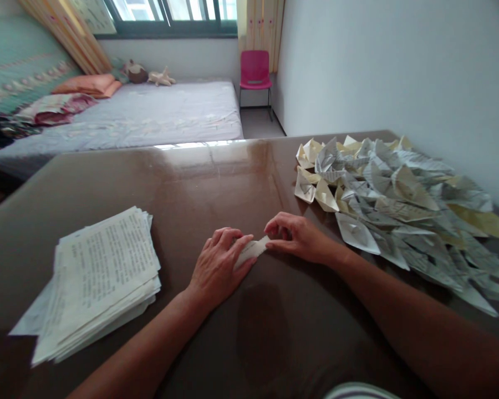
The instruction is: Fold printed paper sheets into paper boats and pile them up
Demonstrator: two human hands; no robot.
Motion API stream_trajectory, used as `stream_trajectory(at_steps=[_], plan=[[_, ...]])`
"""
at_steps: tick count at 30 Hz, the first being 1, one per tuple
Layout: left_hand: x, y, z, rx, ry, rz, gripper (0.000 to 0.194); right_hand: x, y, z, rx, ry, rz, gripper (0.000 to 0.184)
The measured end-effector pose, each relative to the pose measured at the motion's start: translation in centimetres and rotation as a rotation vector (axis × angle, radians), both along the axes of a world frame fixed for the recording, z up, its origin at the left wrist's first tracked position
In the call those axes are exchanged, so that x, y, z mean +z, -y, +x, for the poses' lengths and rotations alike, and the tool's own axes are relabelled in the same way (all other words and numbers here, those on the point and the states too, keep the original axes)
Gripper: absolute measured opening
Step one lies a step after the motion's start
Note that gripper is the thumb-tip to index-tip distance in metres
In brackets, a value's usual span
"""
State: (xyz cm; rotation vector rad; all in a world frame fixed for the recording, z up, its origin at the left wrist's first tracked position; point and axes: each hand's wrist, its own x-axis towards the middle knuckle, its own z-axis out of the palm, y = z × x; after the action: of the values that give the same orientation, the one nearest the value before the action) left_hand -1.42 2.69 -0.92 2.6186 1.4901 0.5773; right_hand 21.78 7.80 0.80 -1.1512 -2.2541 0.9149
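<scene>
A small folded piece of paper lies between my two hands over the middle of the brown table. My left hand is closed on its left part, with the thumb along the near edge and the fingers over the top. My right hand pinches its right tip between thumb and curled fingers. The fingers cover both ends of the paper, so its full shape is hidden.
A stack of printed sheets lies on the table at the left. Many folded paper boats are heaped at the right by the wall. Beyond the table are a bed and a pink chair.
</scene>
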Motion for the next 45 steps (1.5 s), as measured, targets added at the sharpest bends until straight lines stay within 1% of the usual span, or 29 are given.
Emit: stream_trajectory(at_steps=[2, 5, 7, 11, 15, 17, 20, 23, 26, 27, 28, 30, 32, 33, 36, 39, 42, 45], plan=[[0.0, 0.1, 0.0, 0.001, 0.01, 0.014, 0.038, -0.2, 0.1, -0.1, 0.024, 0.034, 0.004, 0.025], [-0.1, 0.2, 0.0, -0.012, 0.021, 0.052, 0.036, -0.4, 0.2, -0.2, 0.068, 0.032, -0.01, 0.016], [-0.1, 0.3, 0.0, -0.028, 0.029, 0.081, 0.035, -0.4, 0.2, -0.2, 0.079, 0.02, -0.022, 0.013], [0.0, 0.4, 0.1, -0.062, 0.029, 0.109, 0.036, -0.4, 0.2, -0.2, 0.052, 0.056, 0.003, 0.013], [0.2, 0.5, 0.2, -0.027, 0.008, 0.188, 0.045, -0.7, 0.4, -0.4, 0.058, 0.111, 0.04, 0.011], [0.3, 0.6, 0.3, -0.038, -0.034, 0.22, 0.041, -0.9, 0.5, -0.5, 0.028, 0.118, 0.071, 0.01], [0.3, 0.7, 0.5, -0.055, -0.088, 0.198, 0.035, -1.1, 0.5, -0.5, 0.011, 0.084, 0.098, 0.009], [0.3, 0.8, 0.7, -0.048, -0.119, 0.168, 0.034, -0.8, 0.3, -0.1, 0.122, 0.021, 0.069, 0.008], [0.3, 1.0, 0.7, -0.087, -0.156, 0.139, 0.023, -0.2, 0.0, 0.2, 0.265, 0.009, 0.007, 0.011], [0.3, 1.0, 0.7, -0.108, -0.167, 0.135, 0.02, -0.1, -0.1, 0.3, 0.279, 0.011, -0.016, 0.014], [0.3, 1.1, 0.6, -0.131, -0.176, 0.138, 0.018, 0.0, -0.1, 0.3, 0.259, 0.009, -0.035, 0.019], [0.4, 1.2, 0.6, -0.165, -0.189, 0.161, 0.018, 0.1, -0.2, 0.3, 0.133, 0.005, -0.038, 0.025], [0.4, 1.4, 0.5, -0.185, -0.207, 0.19, 0.019, 0.0, -0.2, 0.2, -0.011, 0.044, 0.002, 0.025], [0.4, 1.4, 0.5, -0.193, -0.222, 0.204, 0.019, -0.1, -0.2, 0.2, -0.05, 0.085, 0.026, 0.023], [0.6, 1.6, 0.7, -0.219, -0.266, 0.264, 0.02, -0.3, 0.2, -0.1, -0.053, 0.218, 0.062, 0.018], [0.8, 1.9, 1.0, -0.247, -0.277, 0.362, 0.019, -0.1, 0.7, -0.5, -0.049, 0.287, 0.072, 0.023], [1.0, 2.3, 1.3, -0.263, -0.28, 0.442, 0.017, 0.1, 1.0, -0.6, -0.045, 0.291, 0.053, 0.025], [1.1, 2.7, 1.3, -0.268, -0.278, 0.484, 0.018, 0.3, 1.0, -0.7, -0.039, 0.232, -0.023, 0.024]])
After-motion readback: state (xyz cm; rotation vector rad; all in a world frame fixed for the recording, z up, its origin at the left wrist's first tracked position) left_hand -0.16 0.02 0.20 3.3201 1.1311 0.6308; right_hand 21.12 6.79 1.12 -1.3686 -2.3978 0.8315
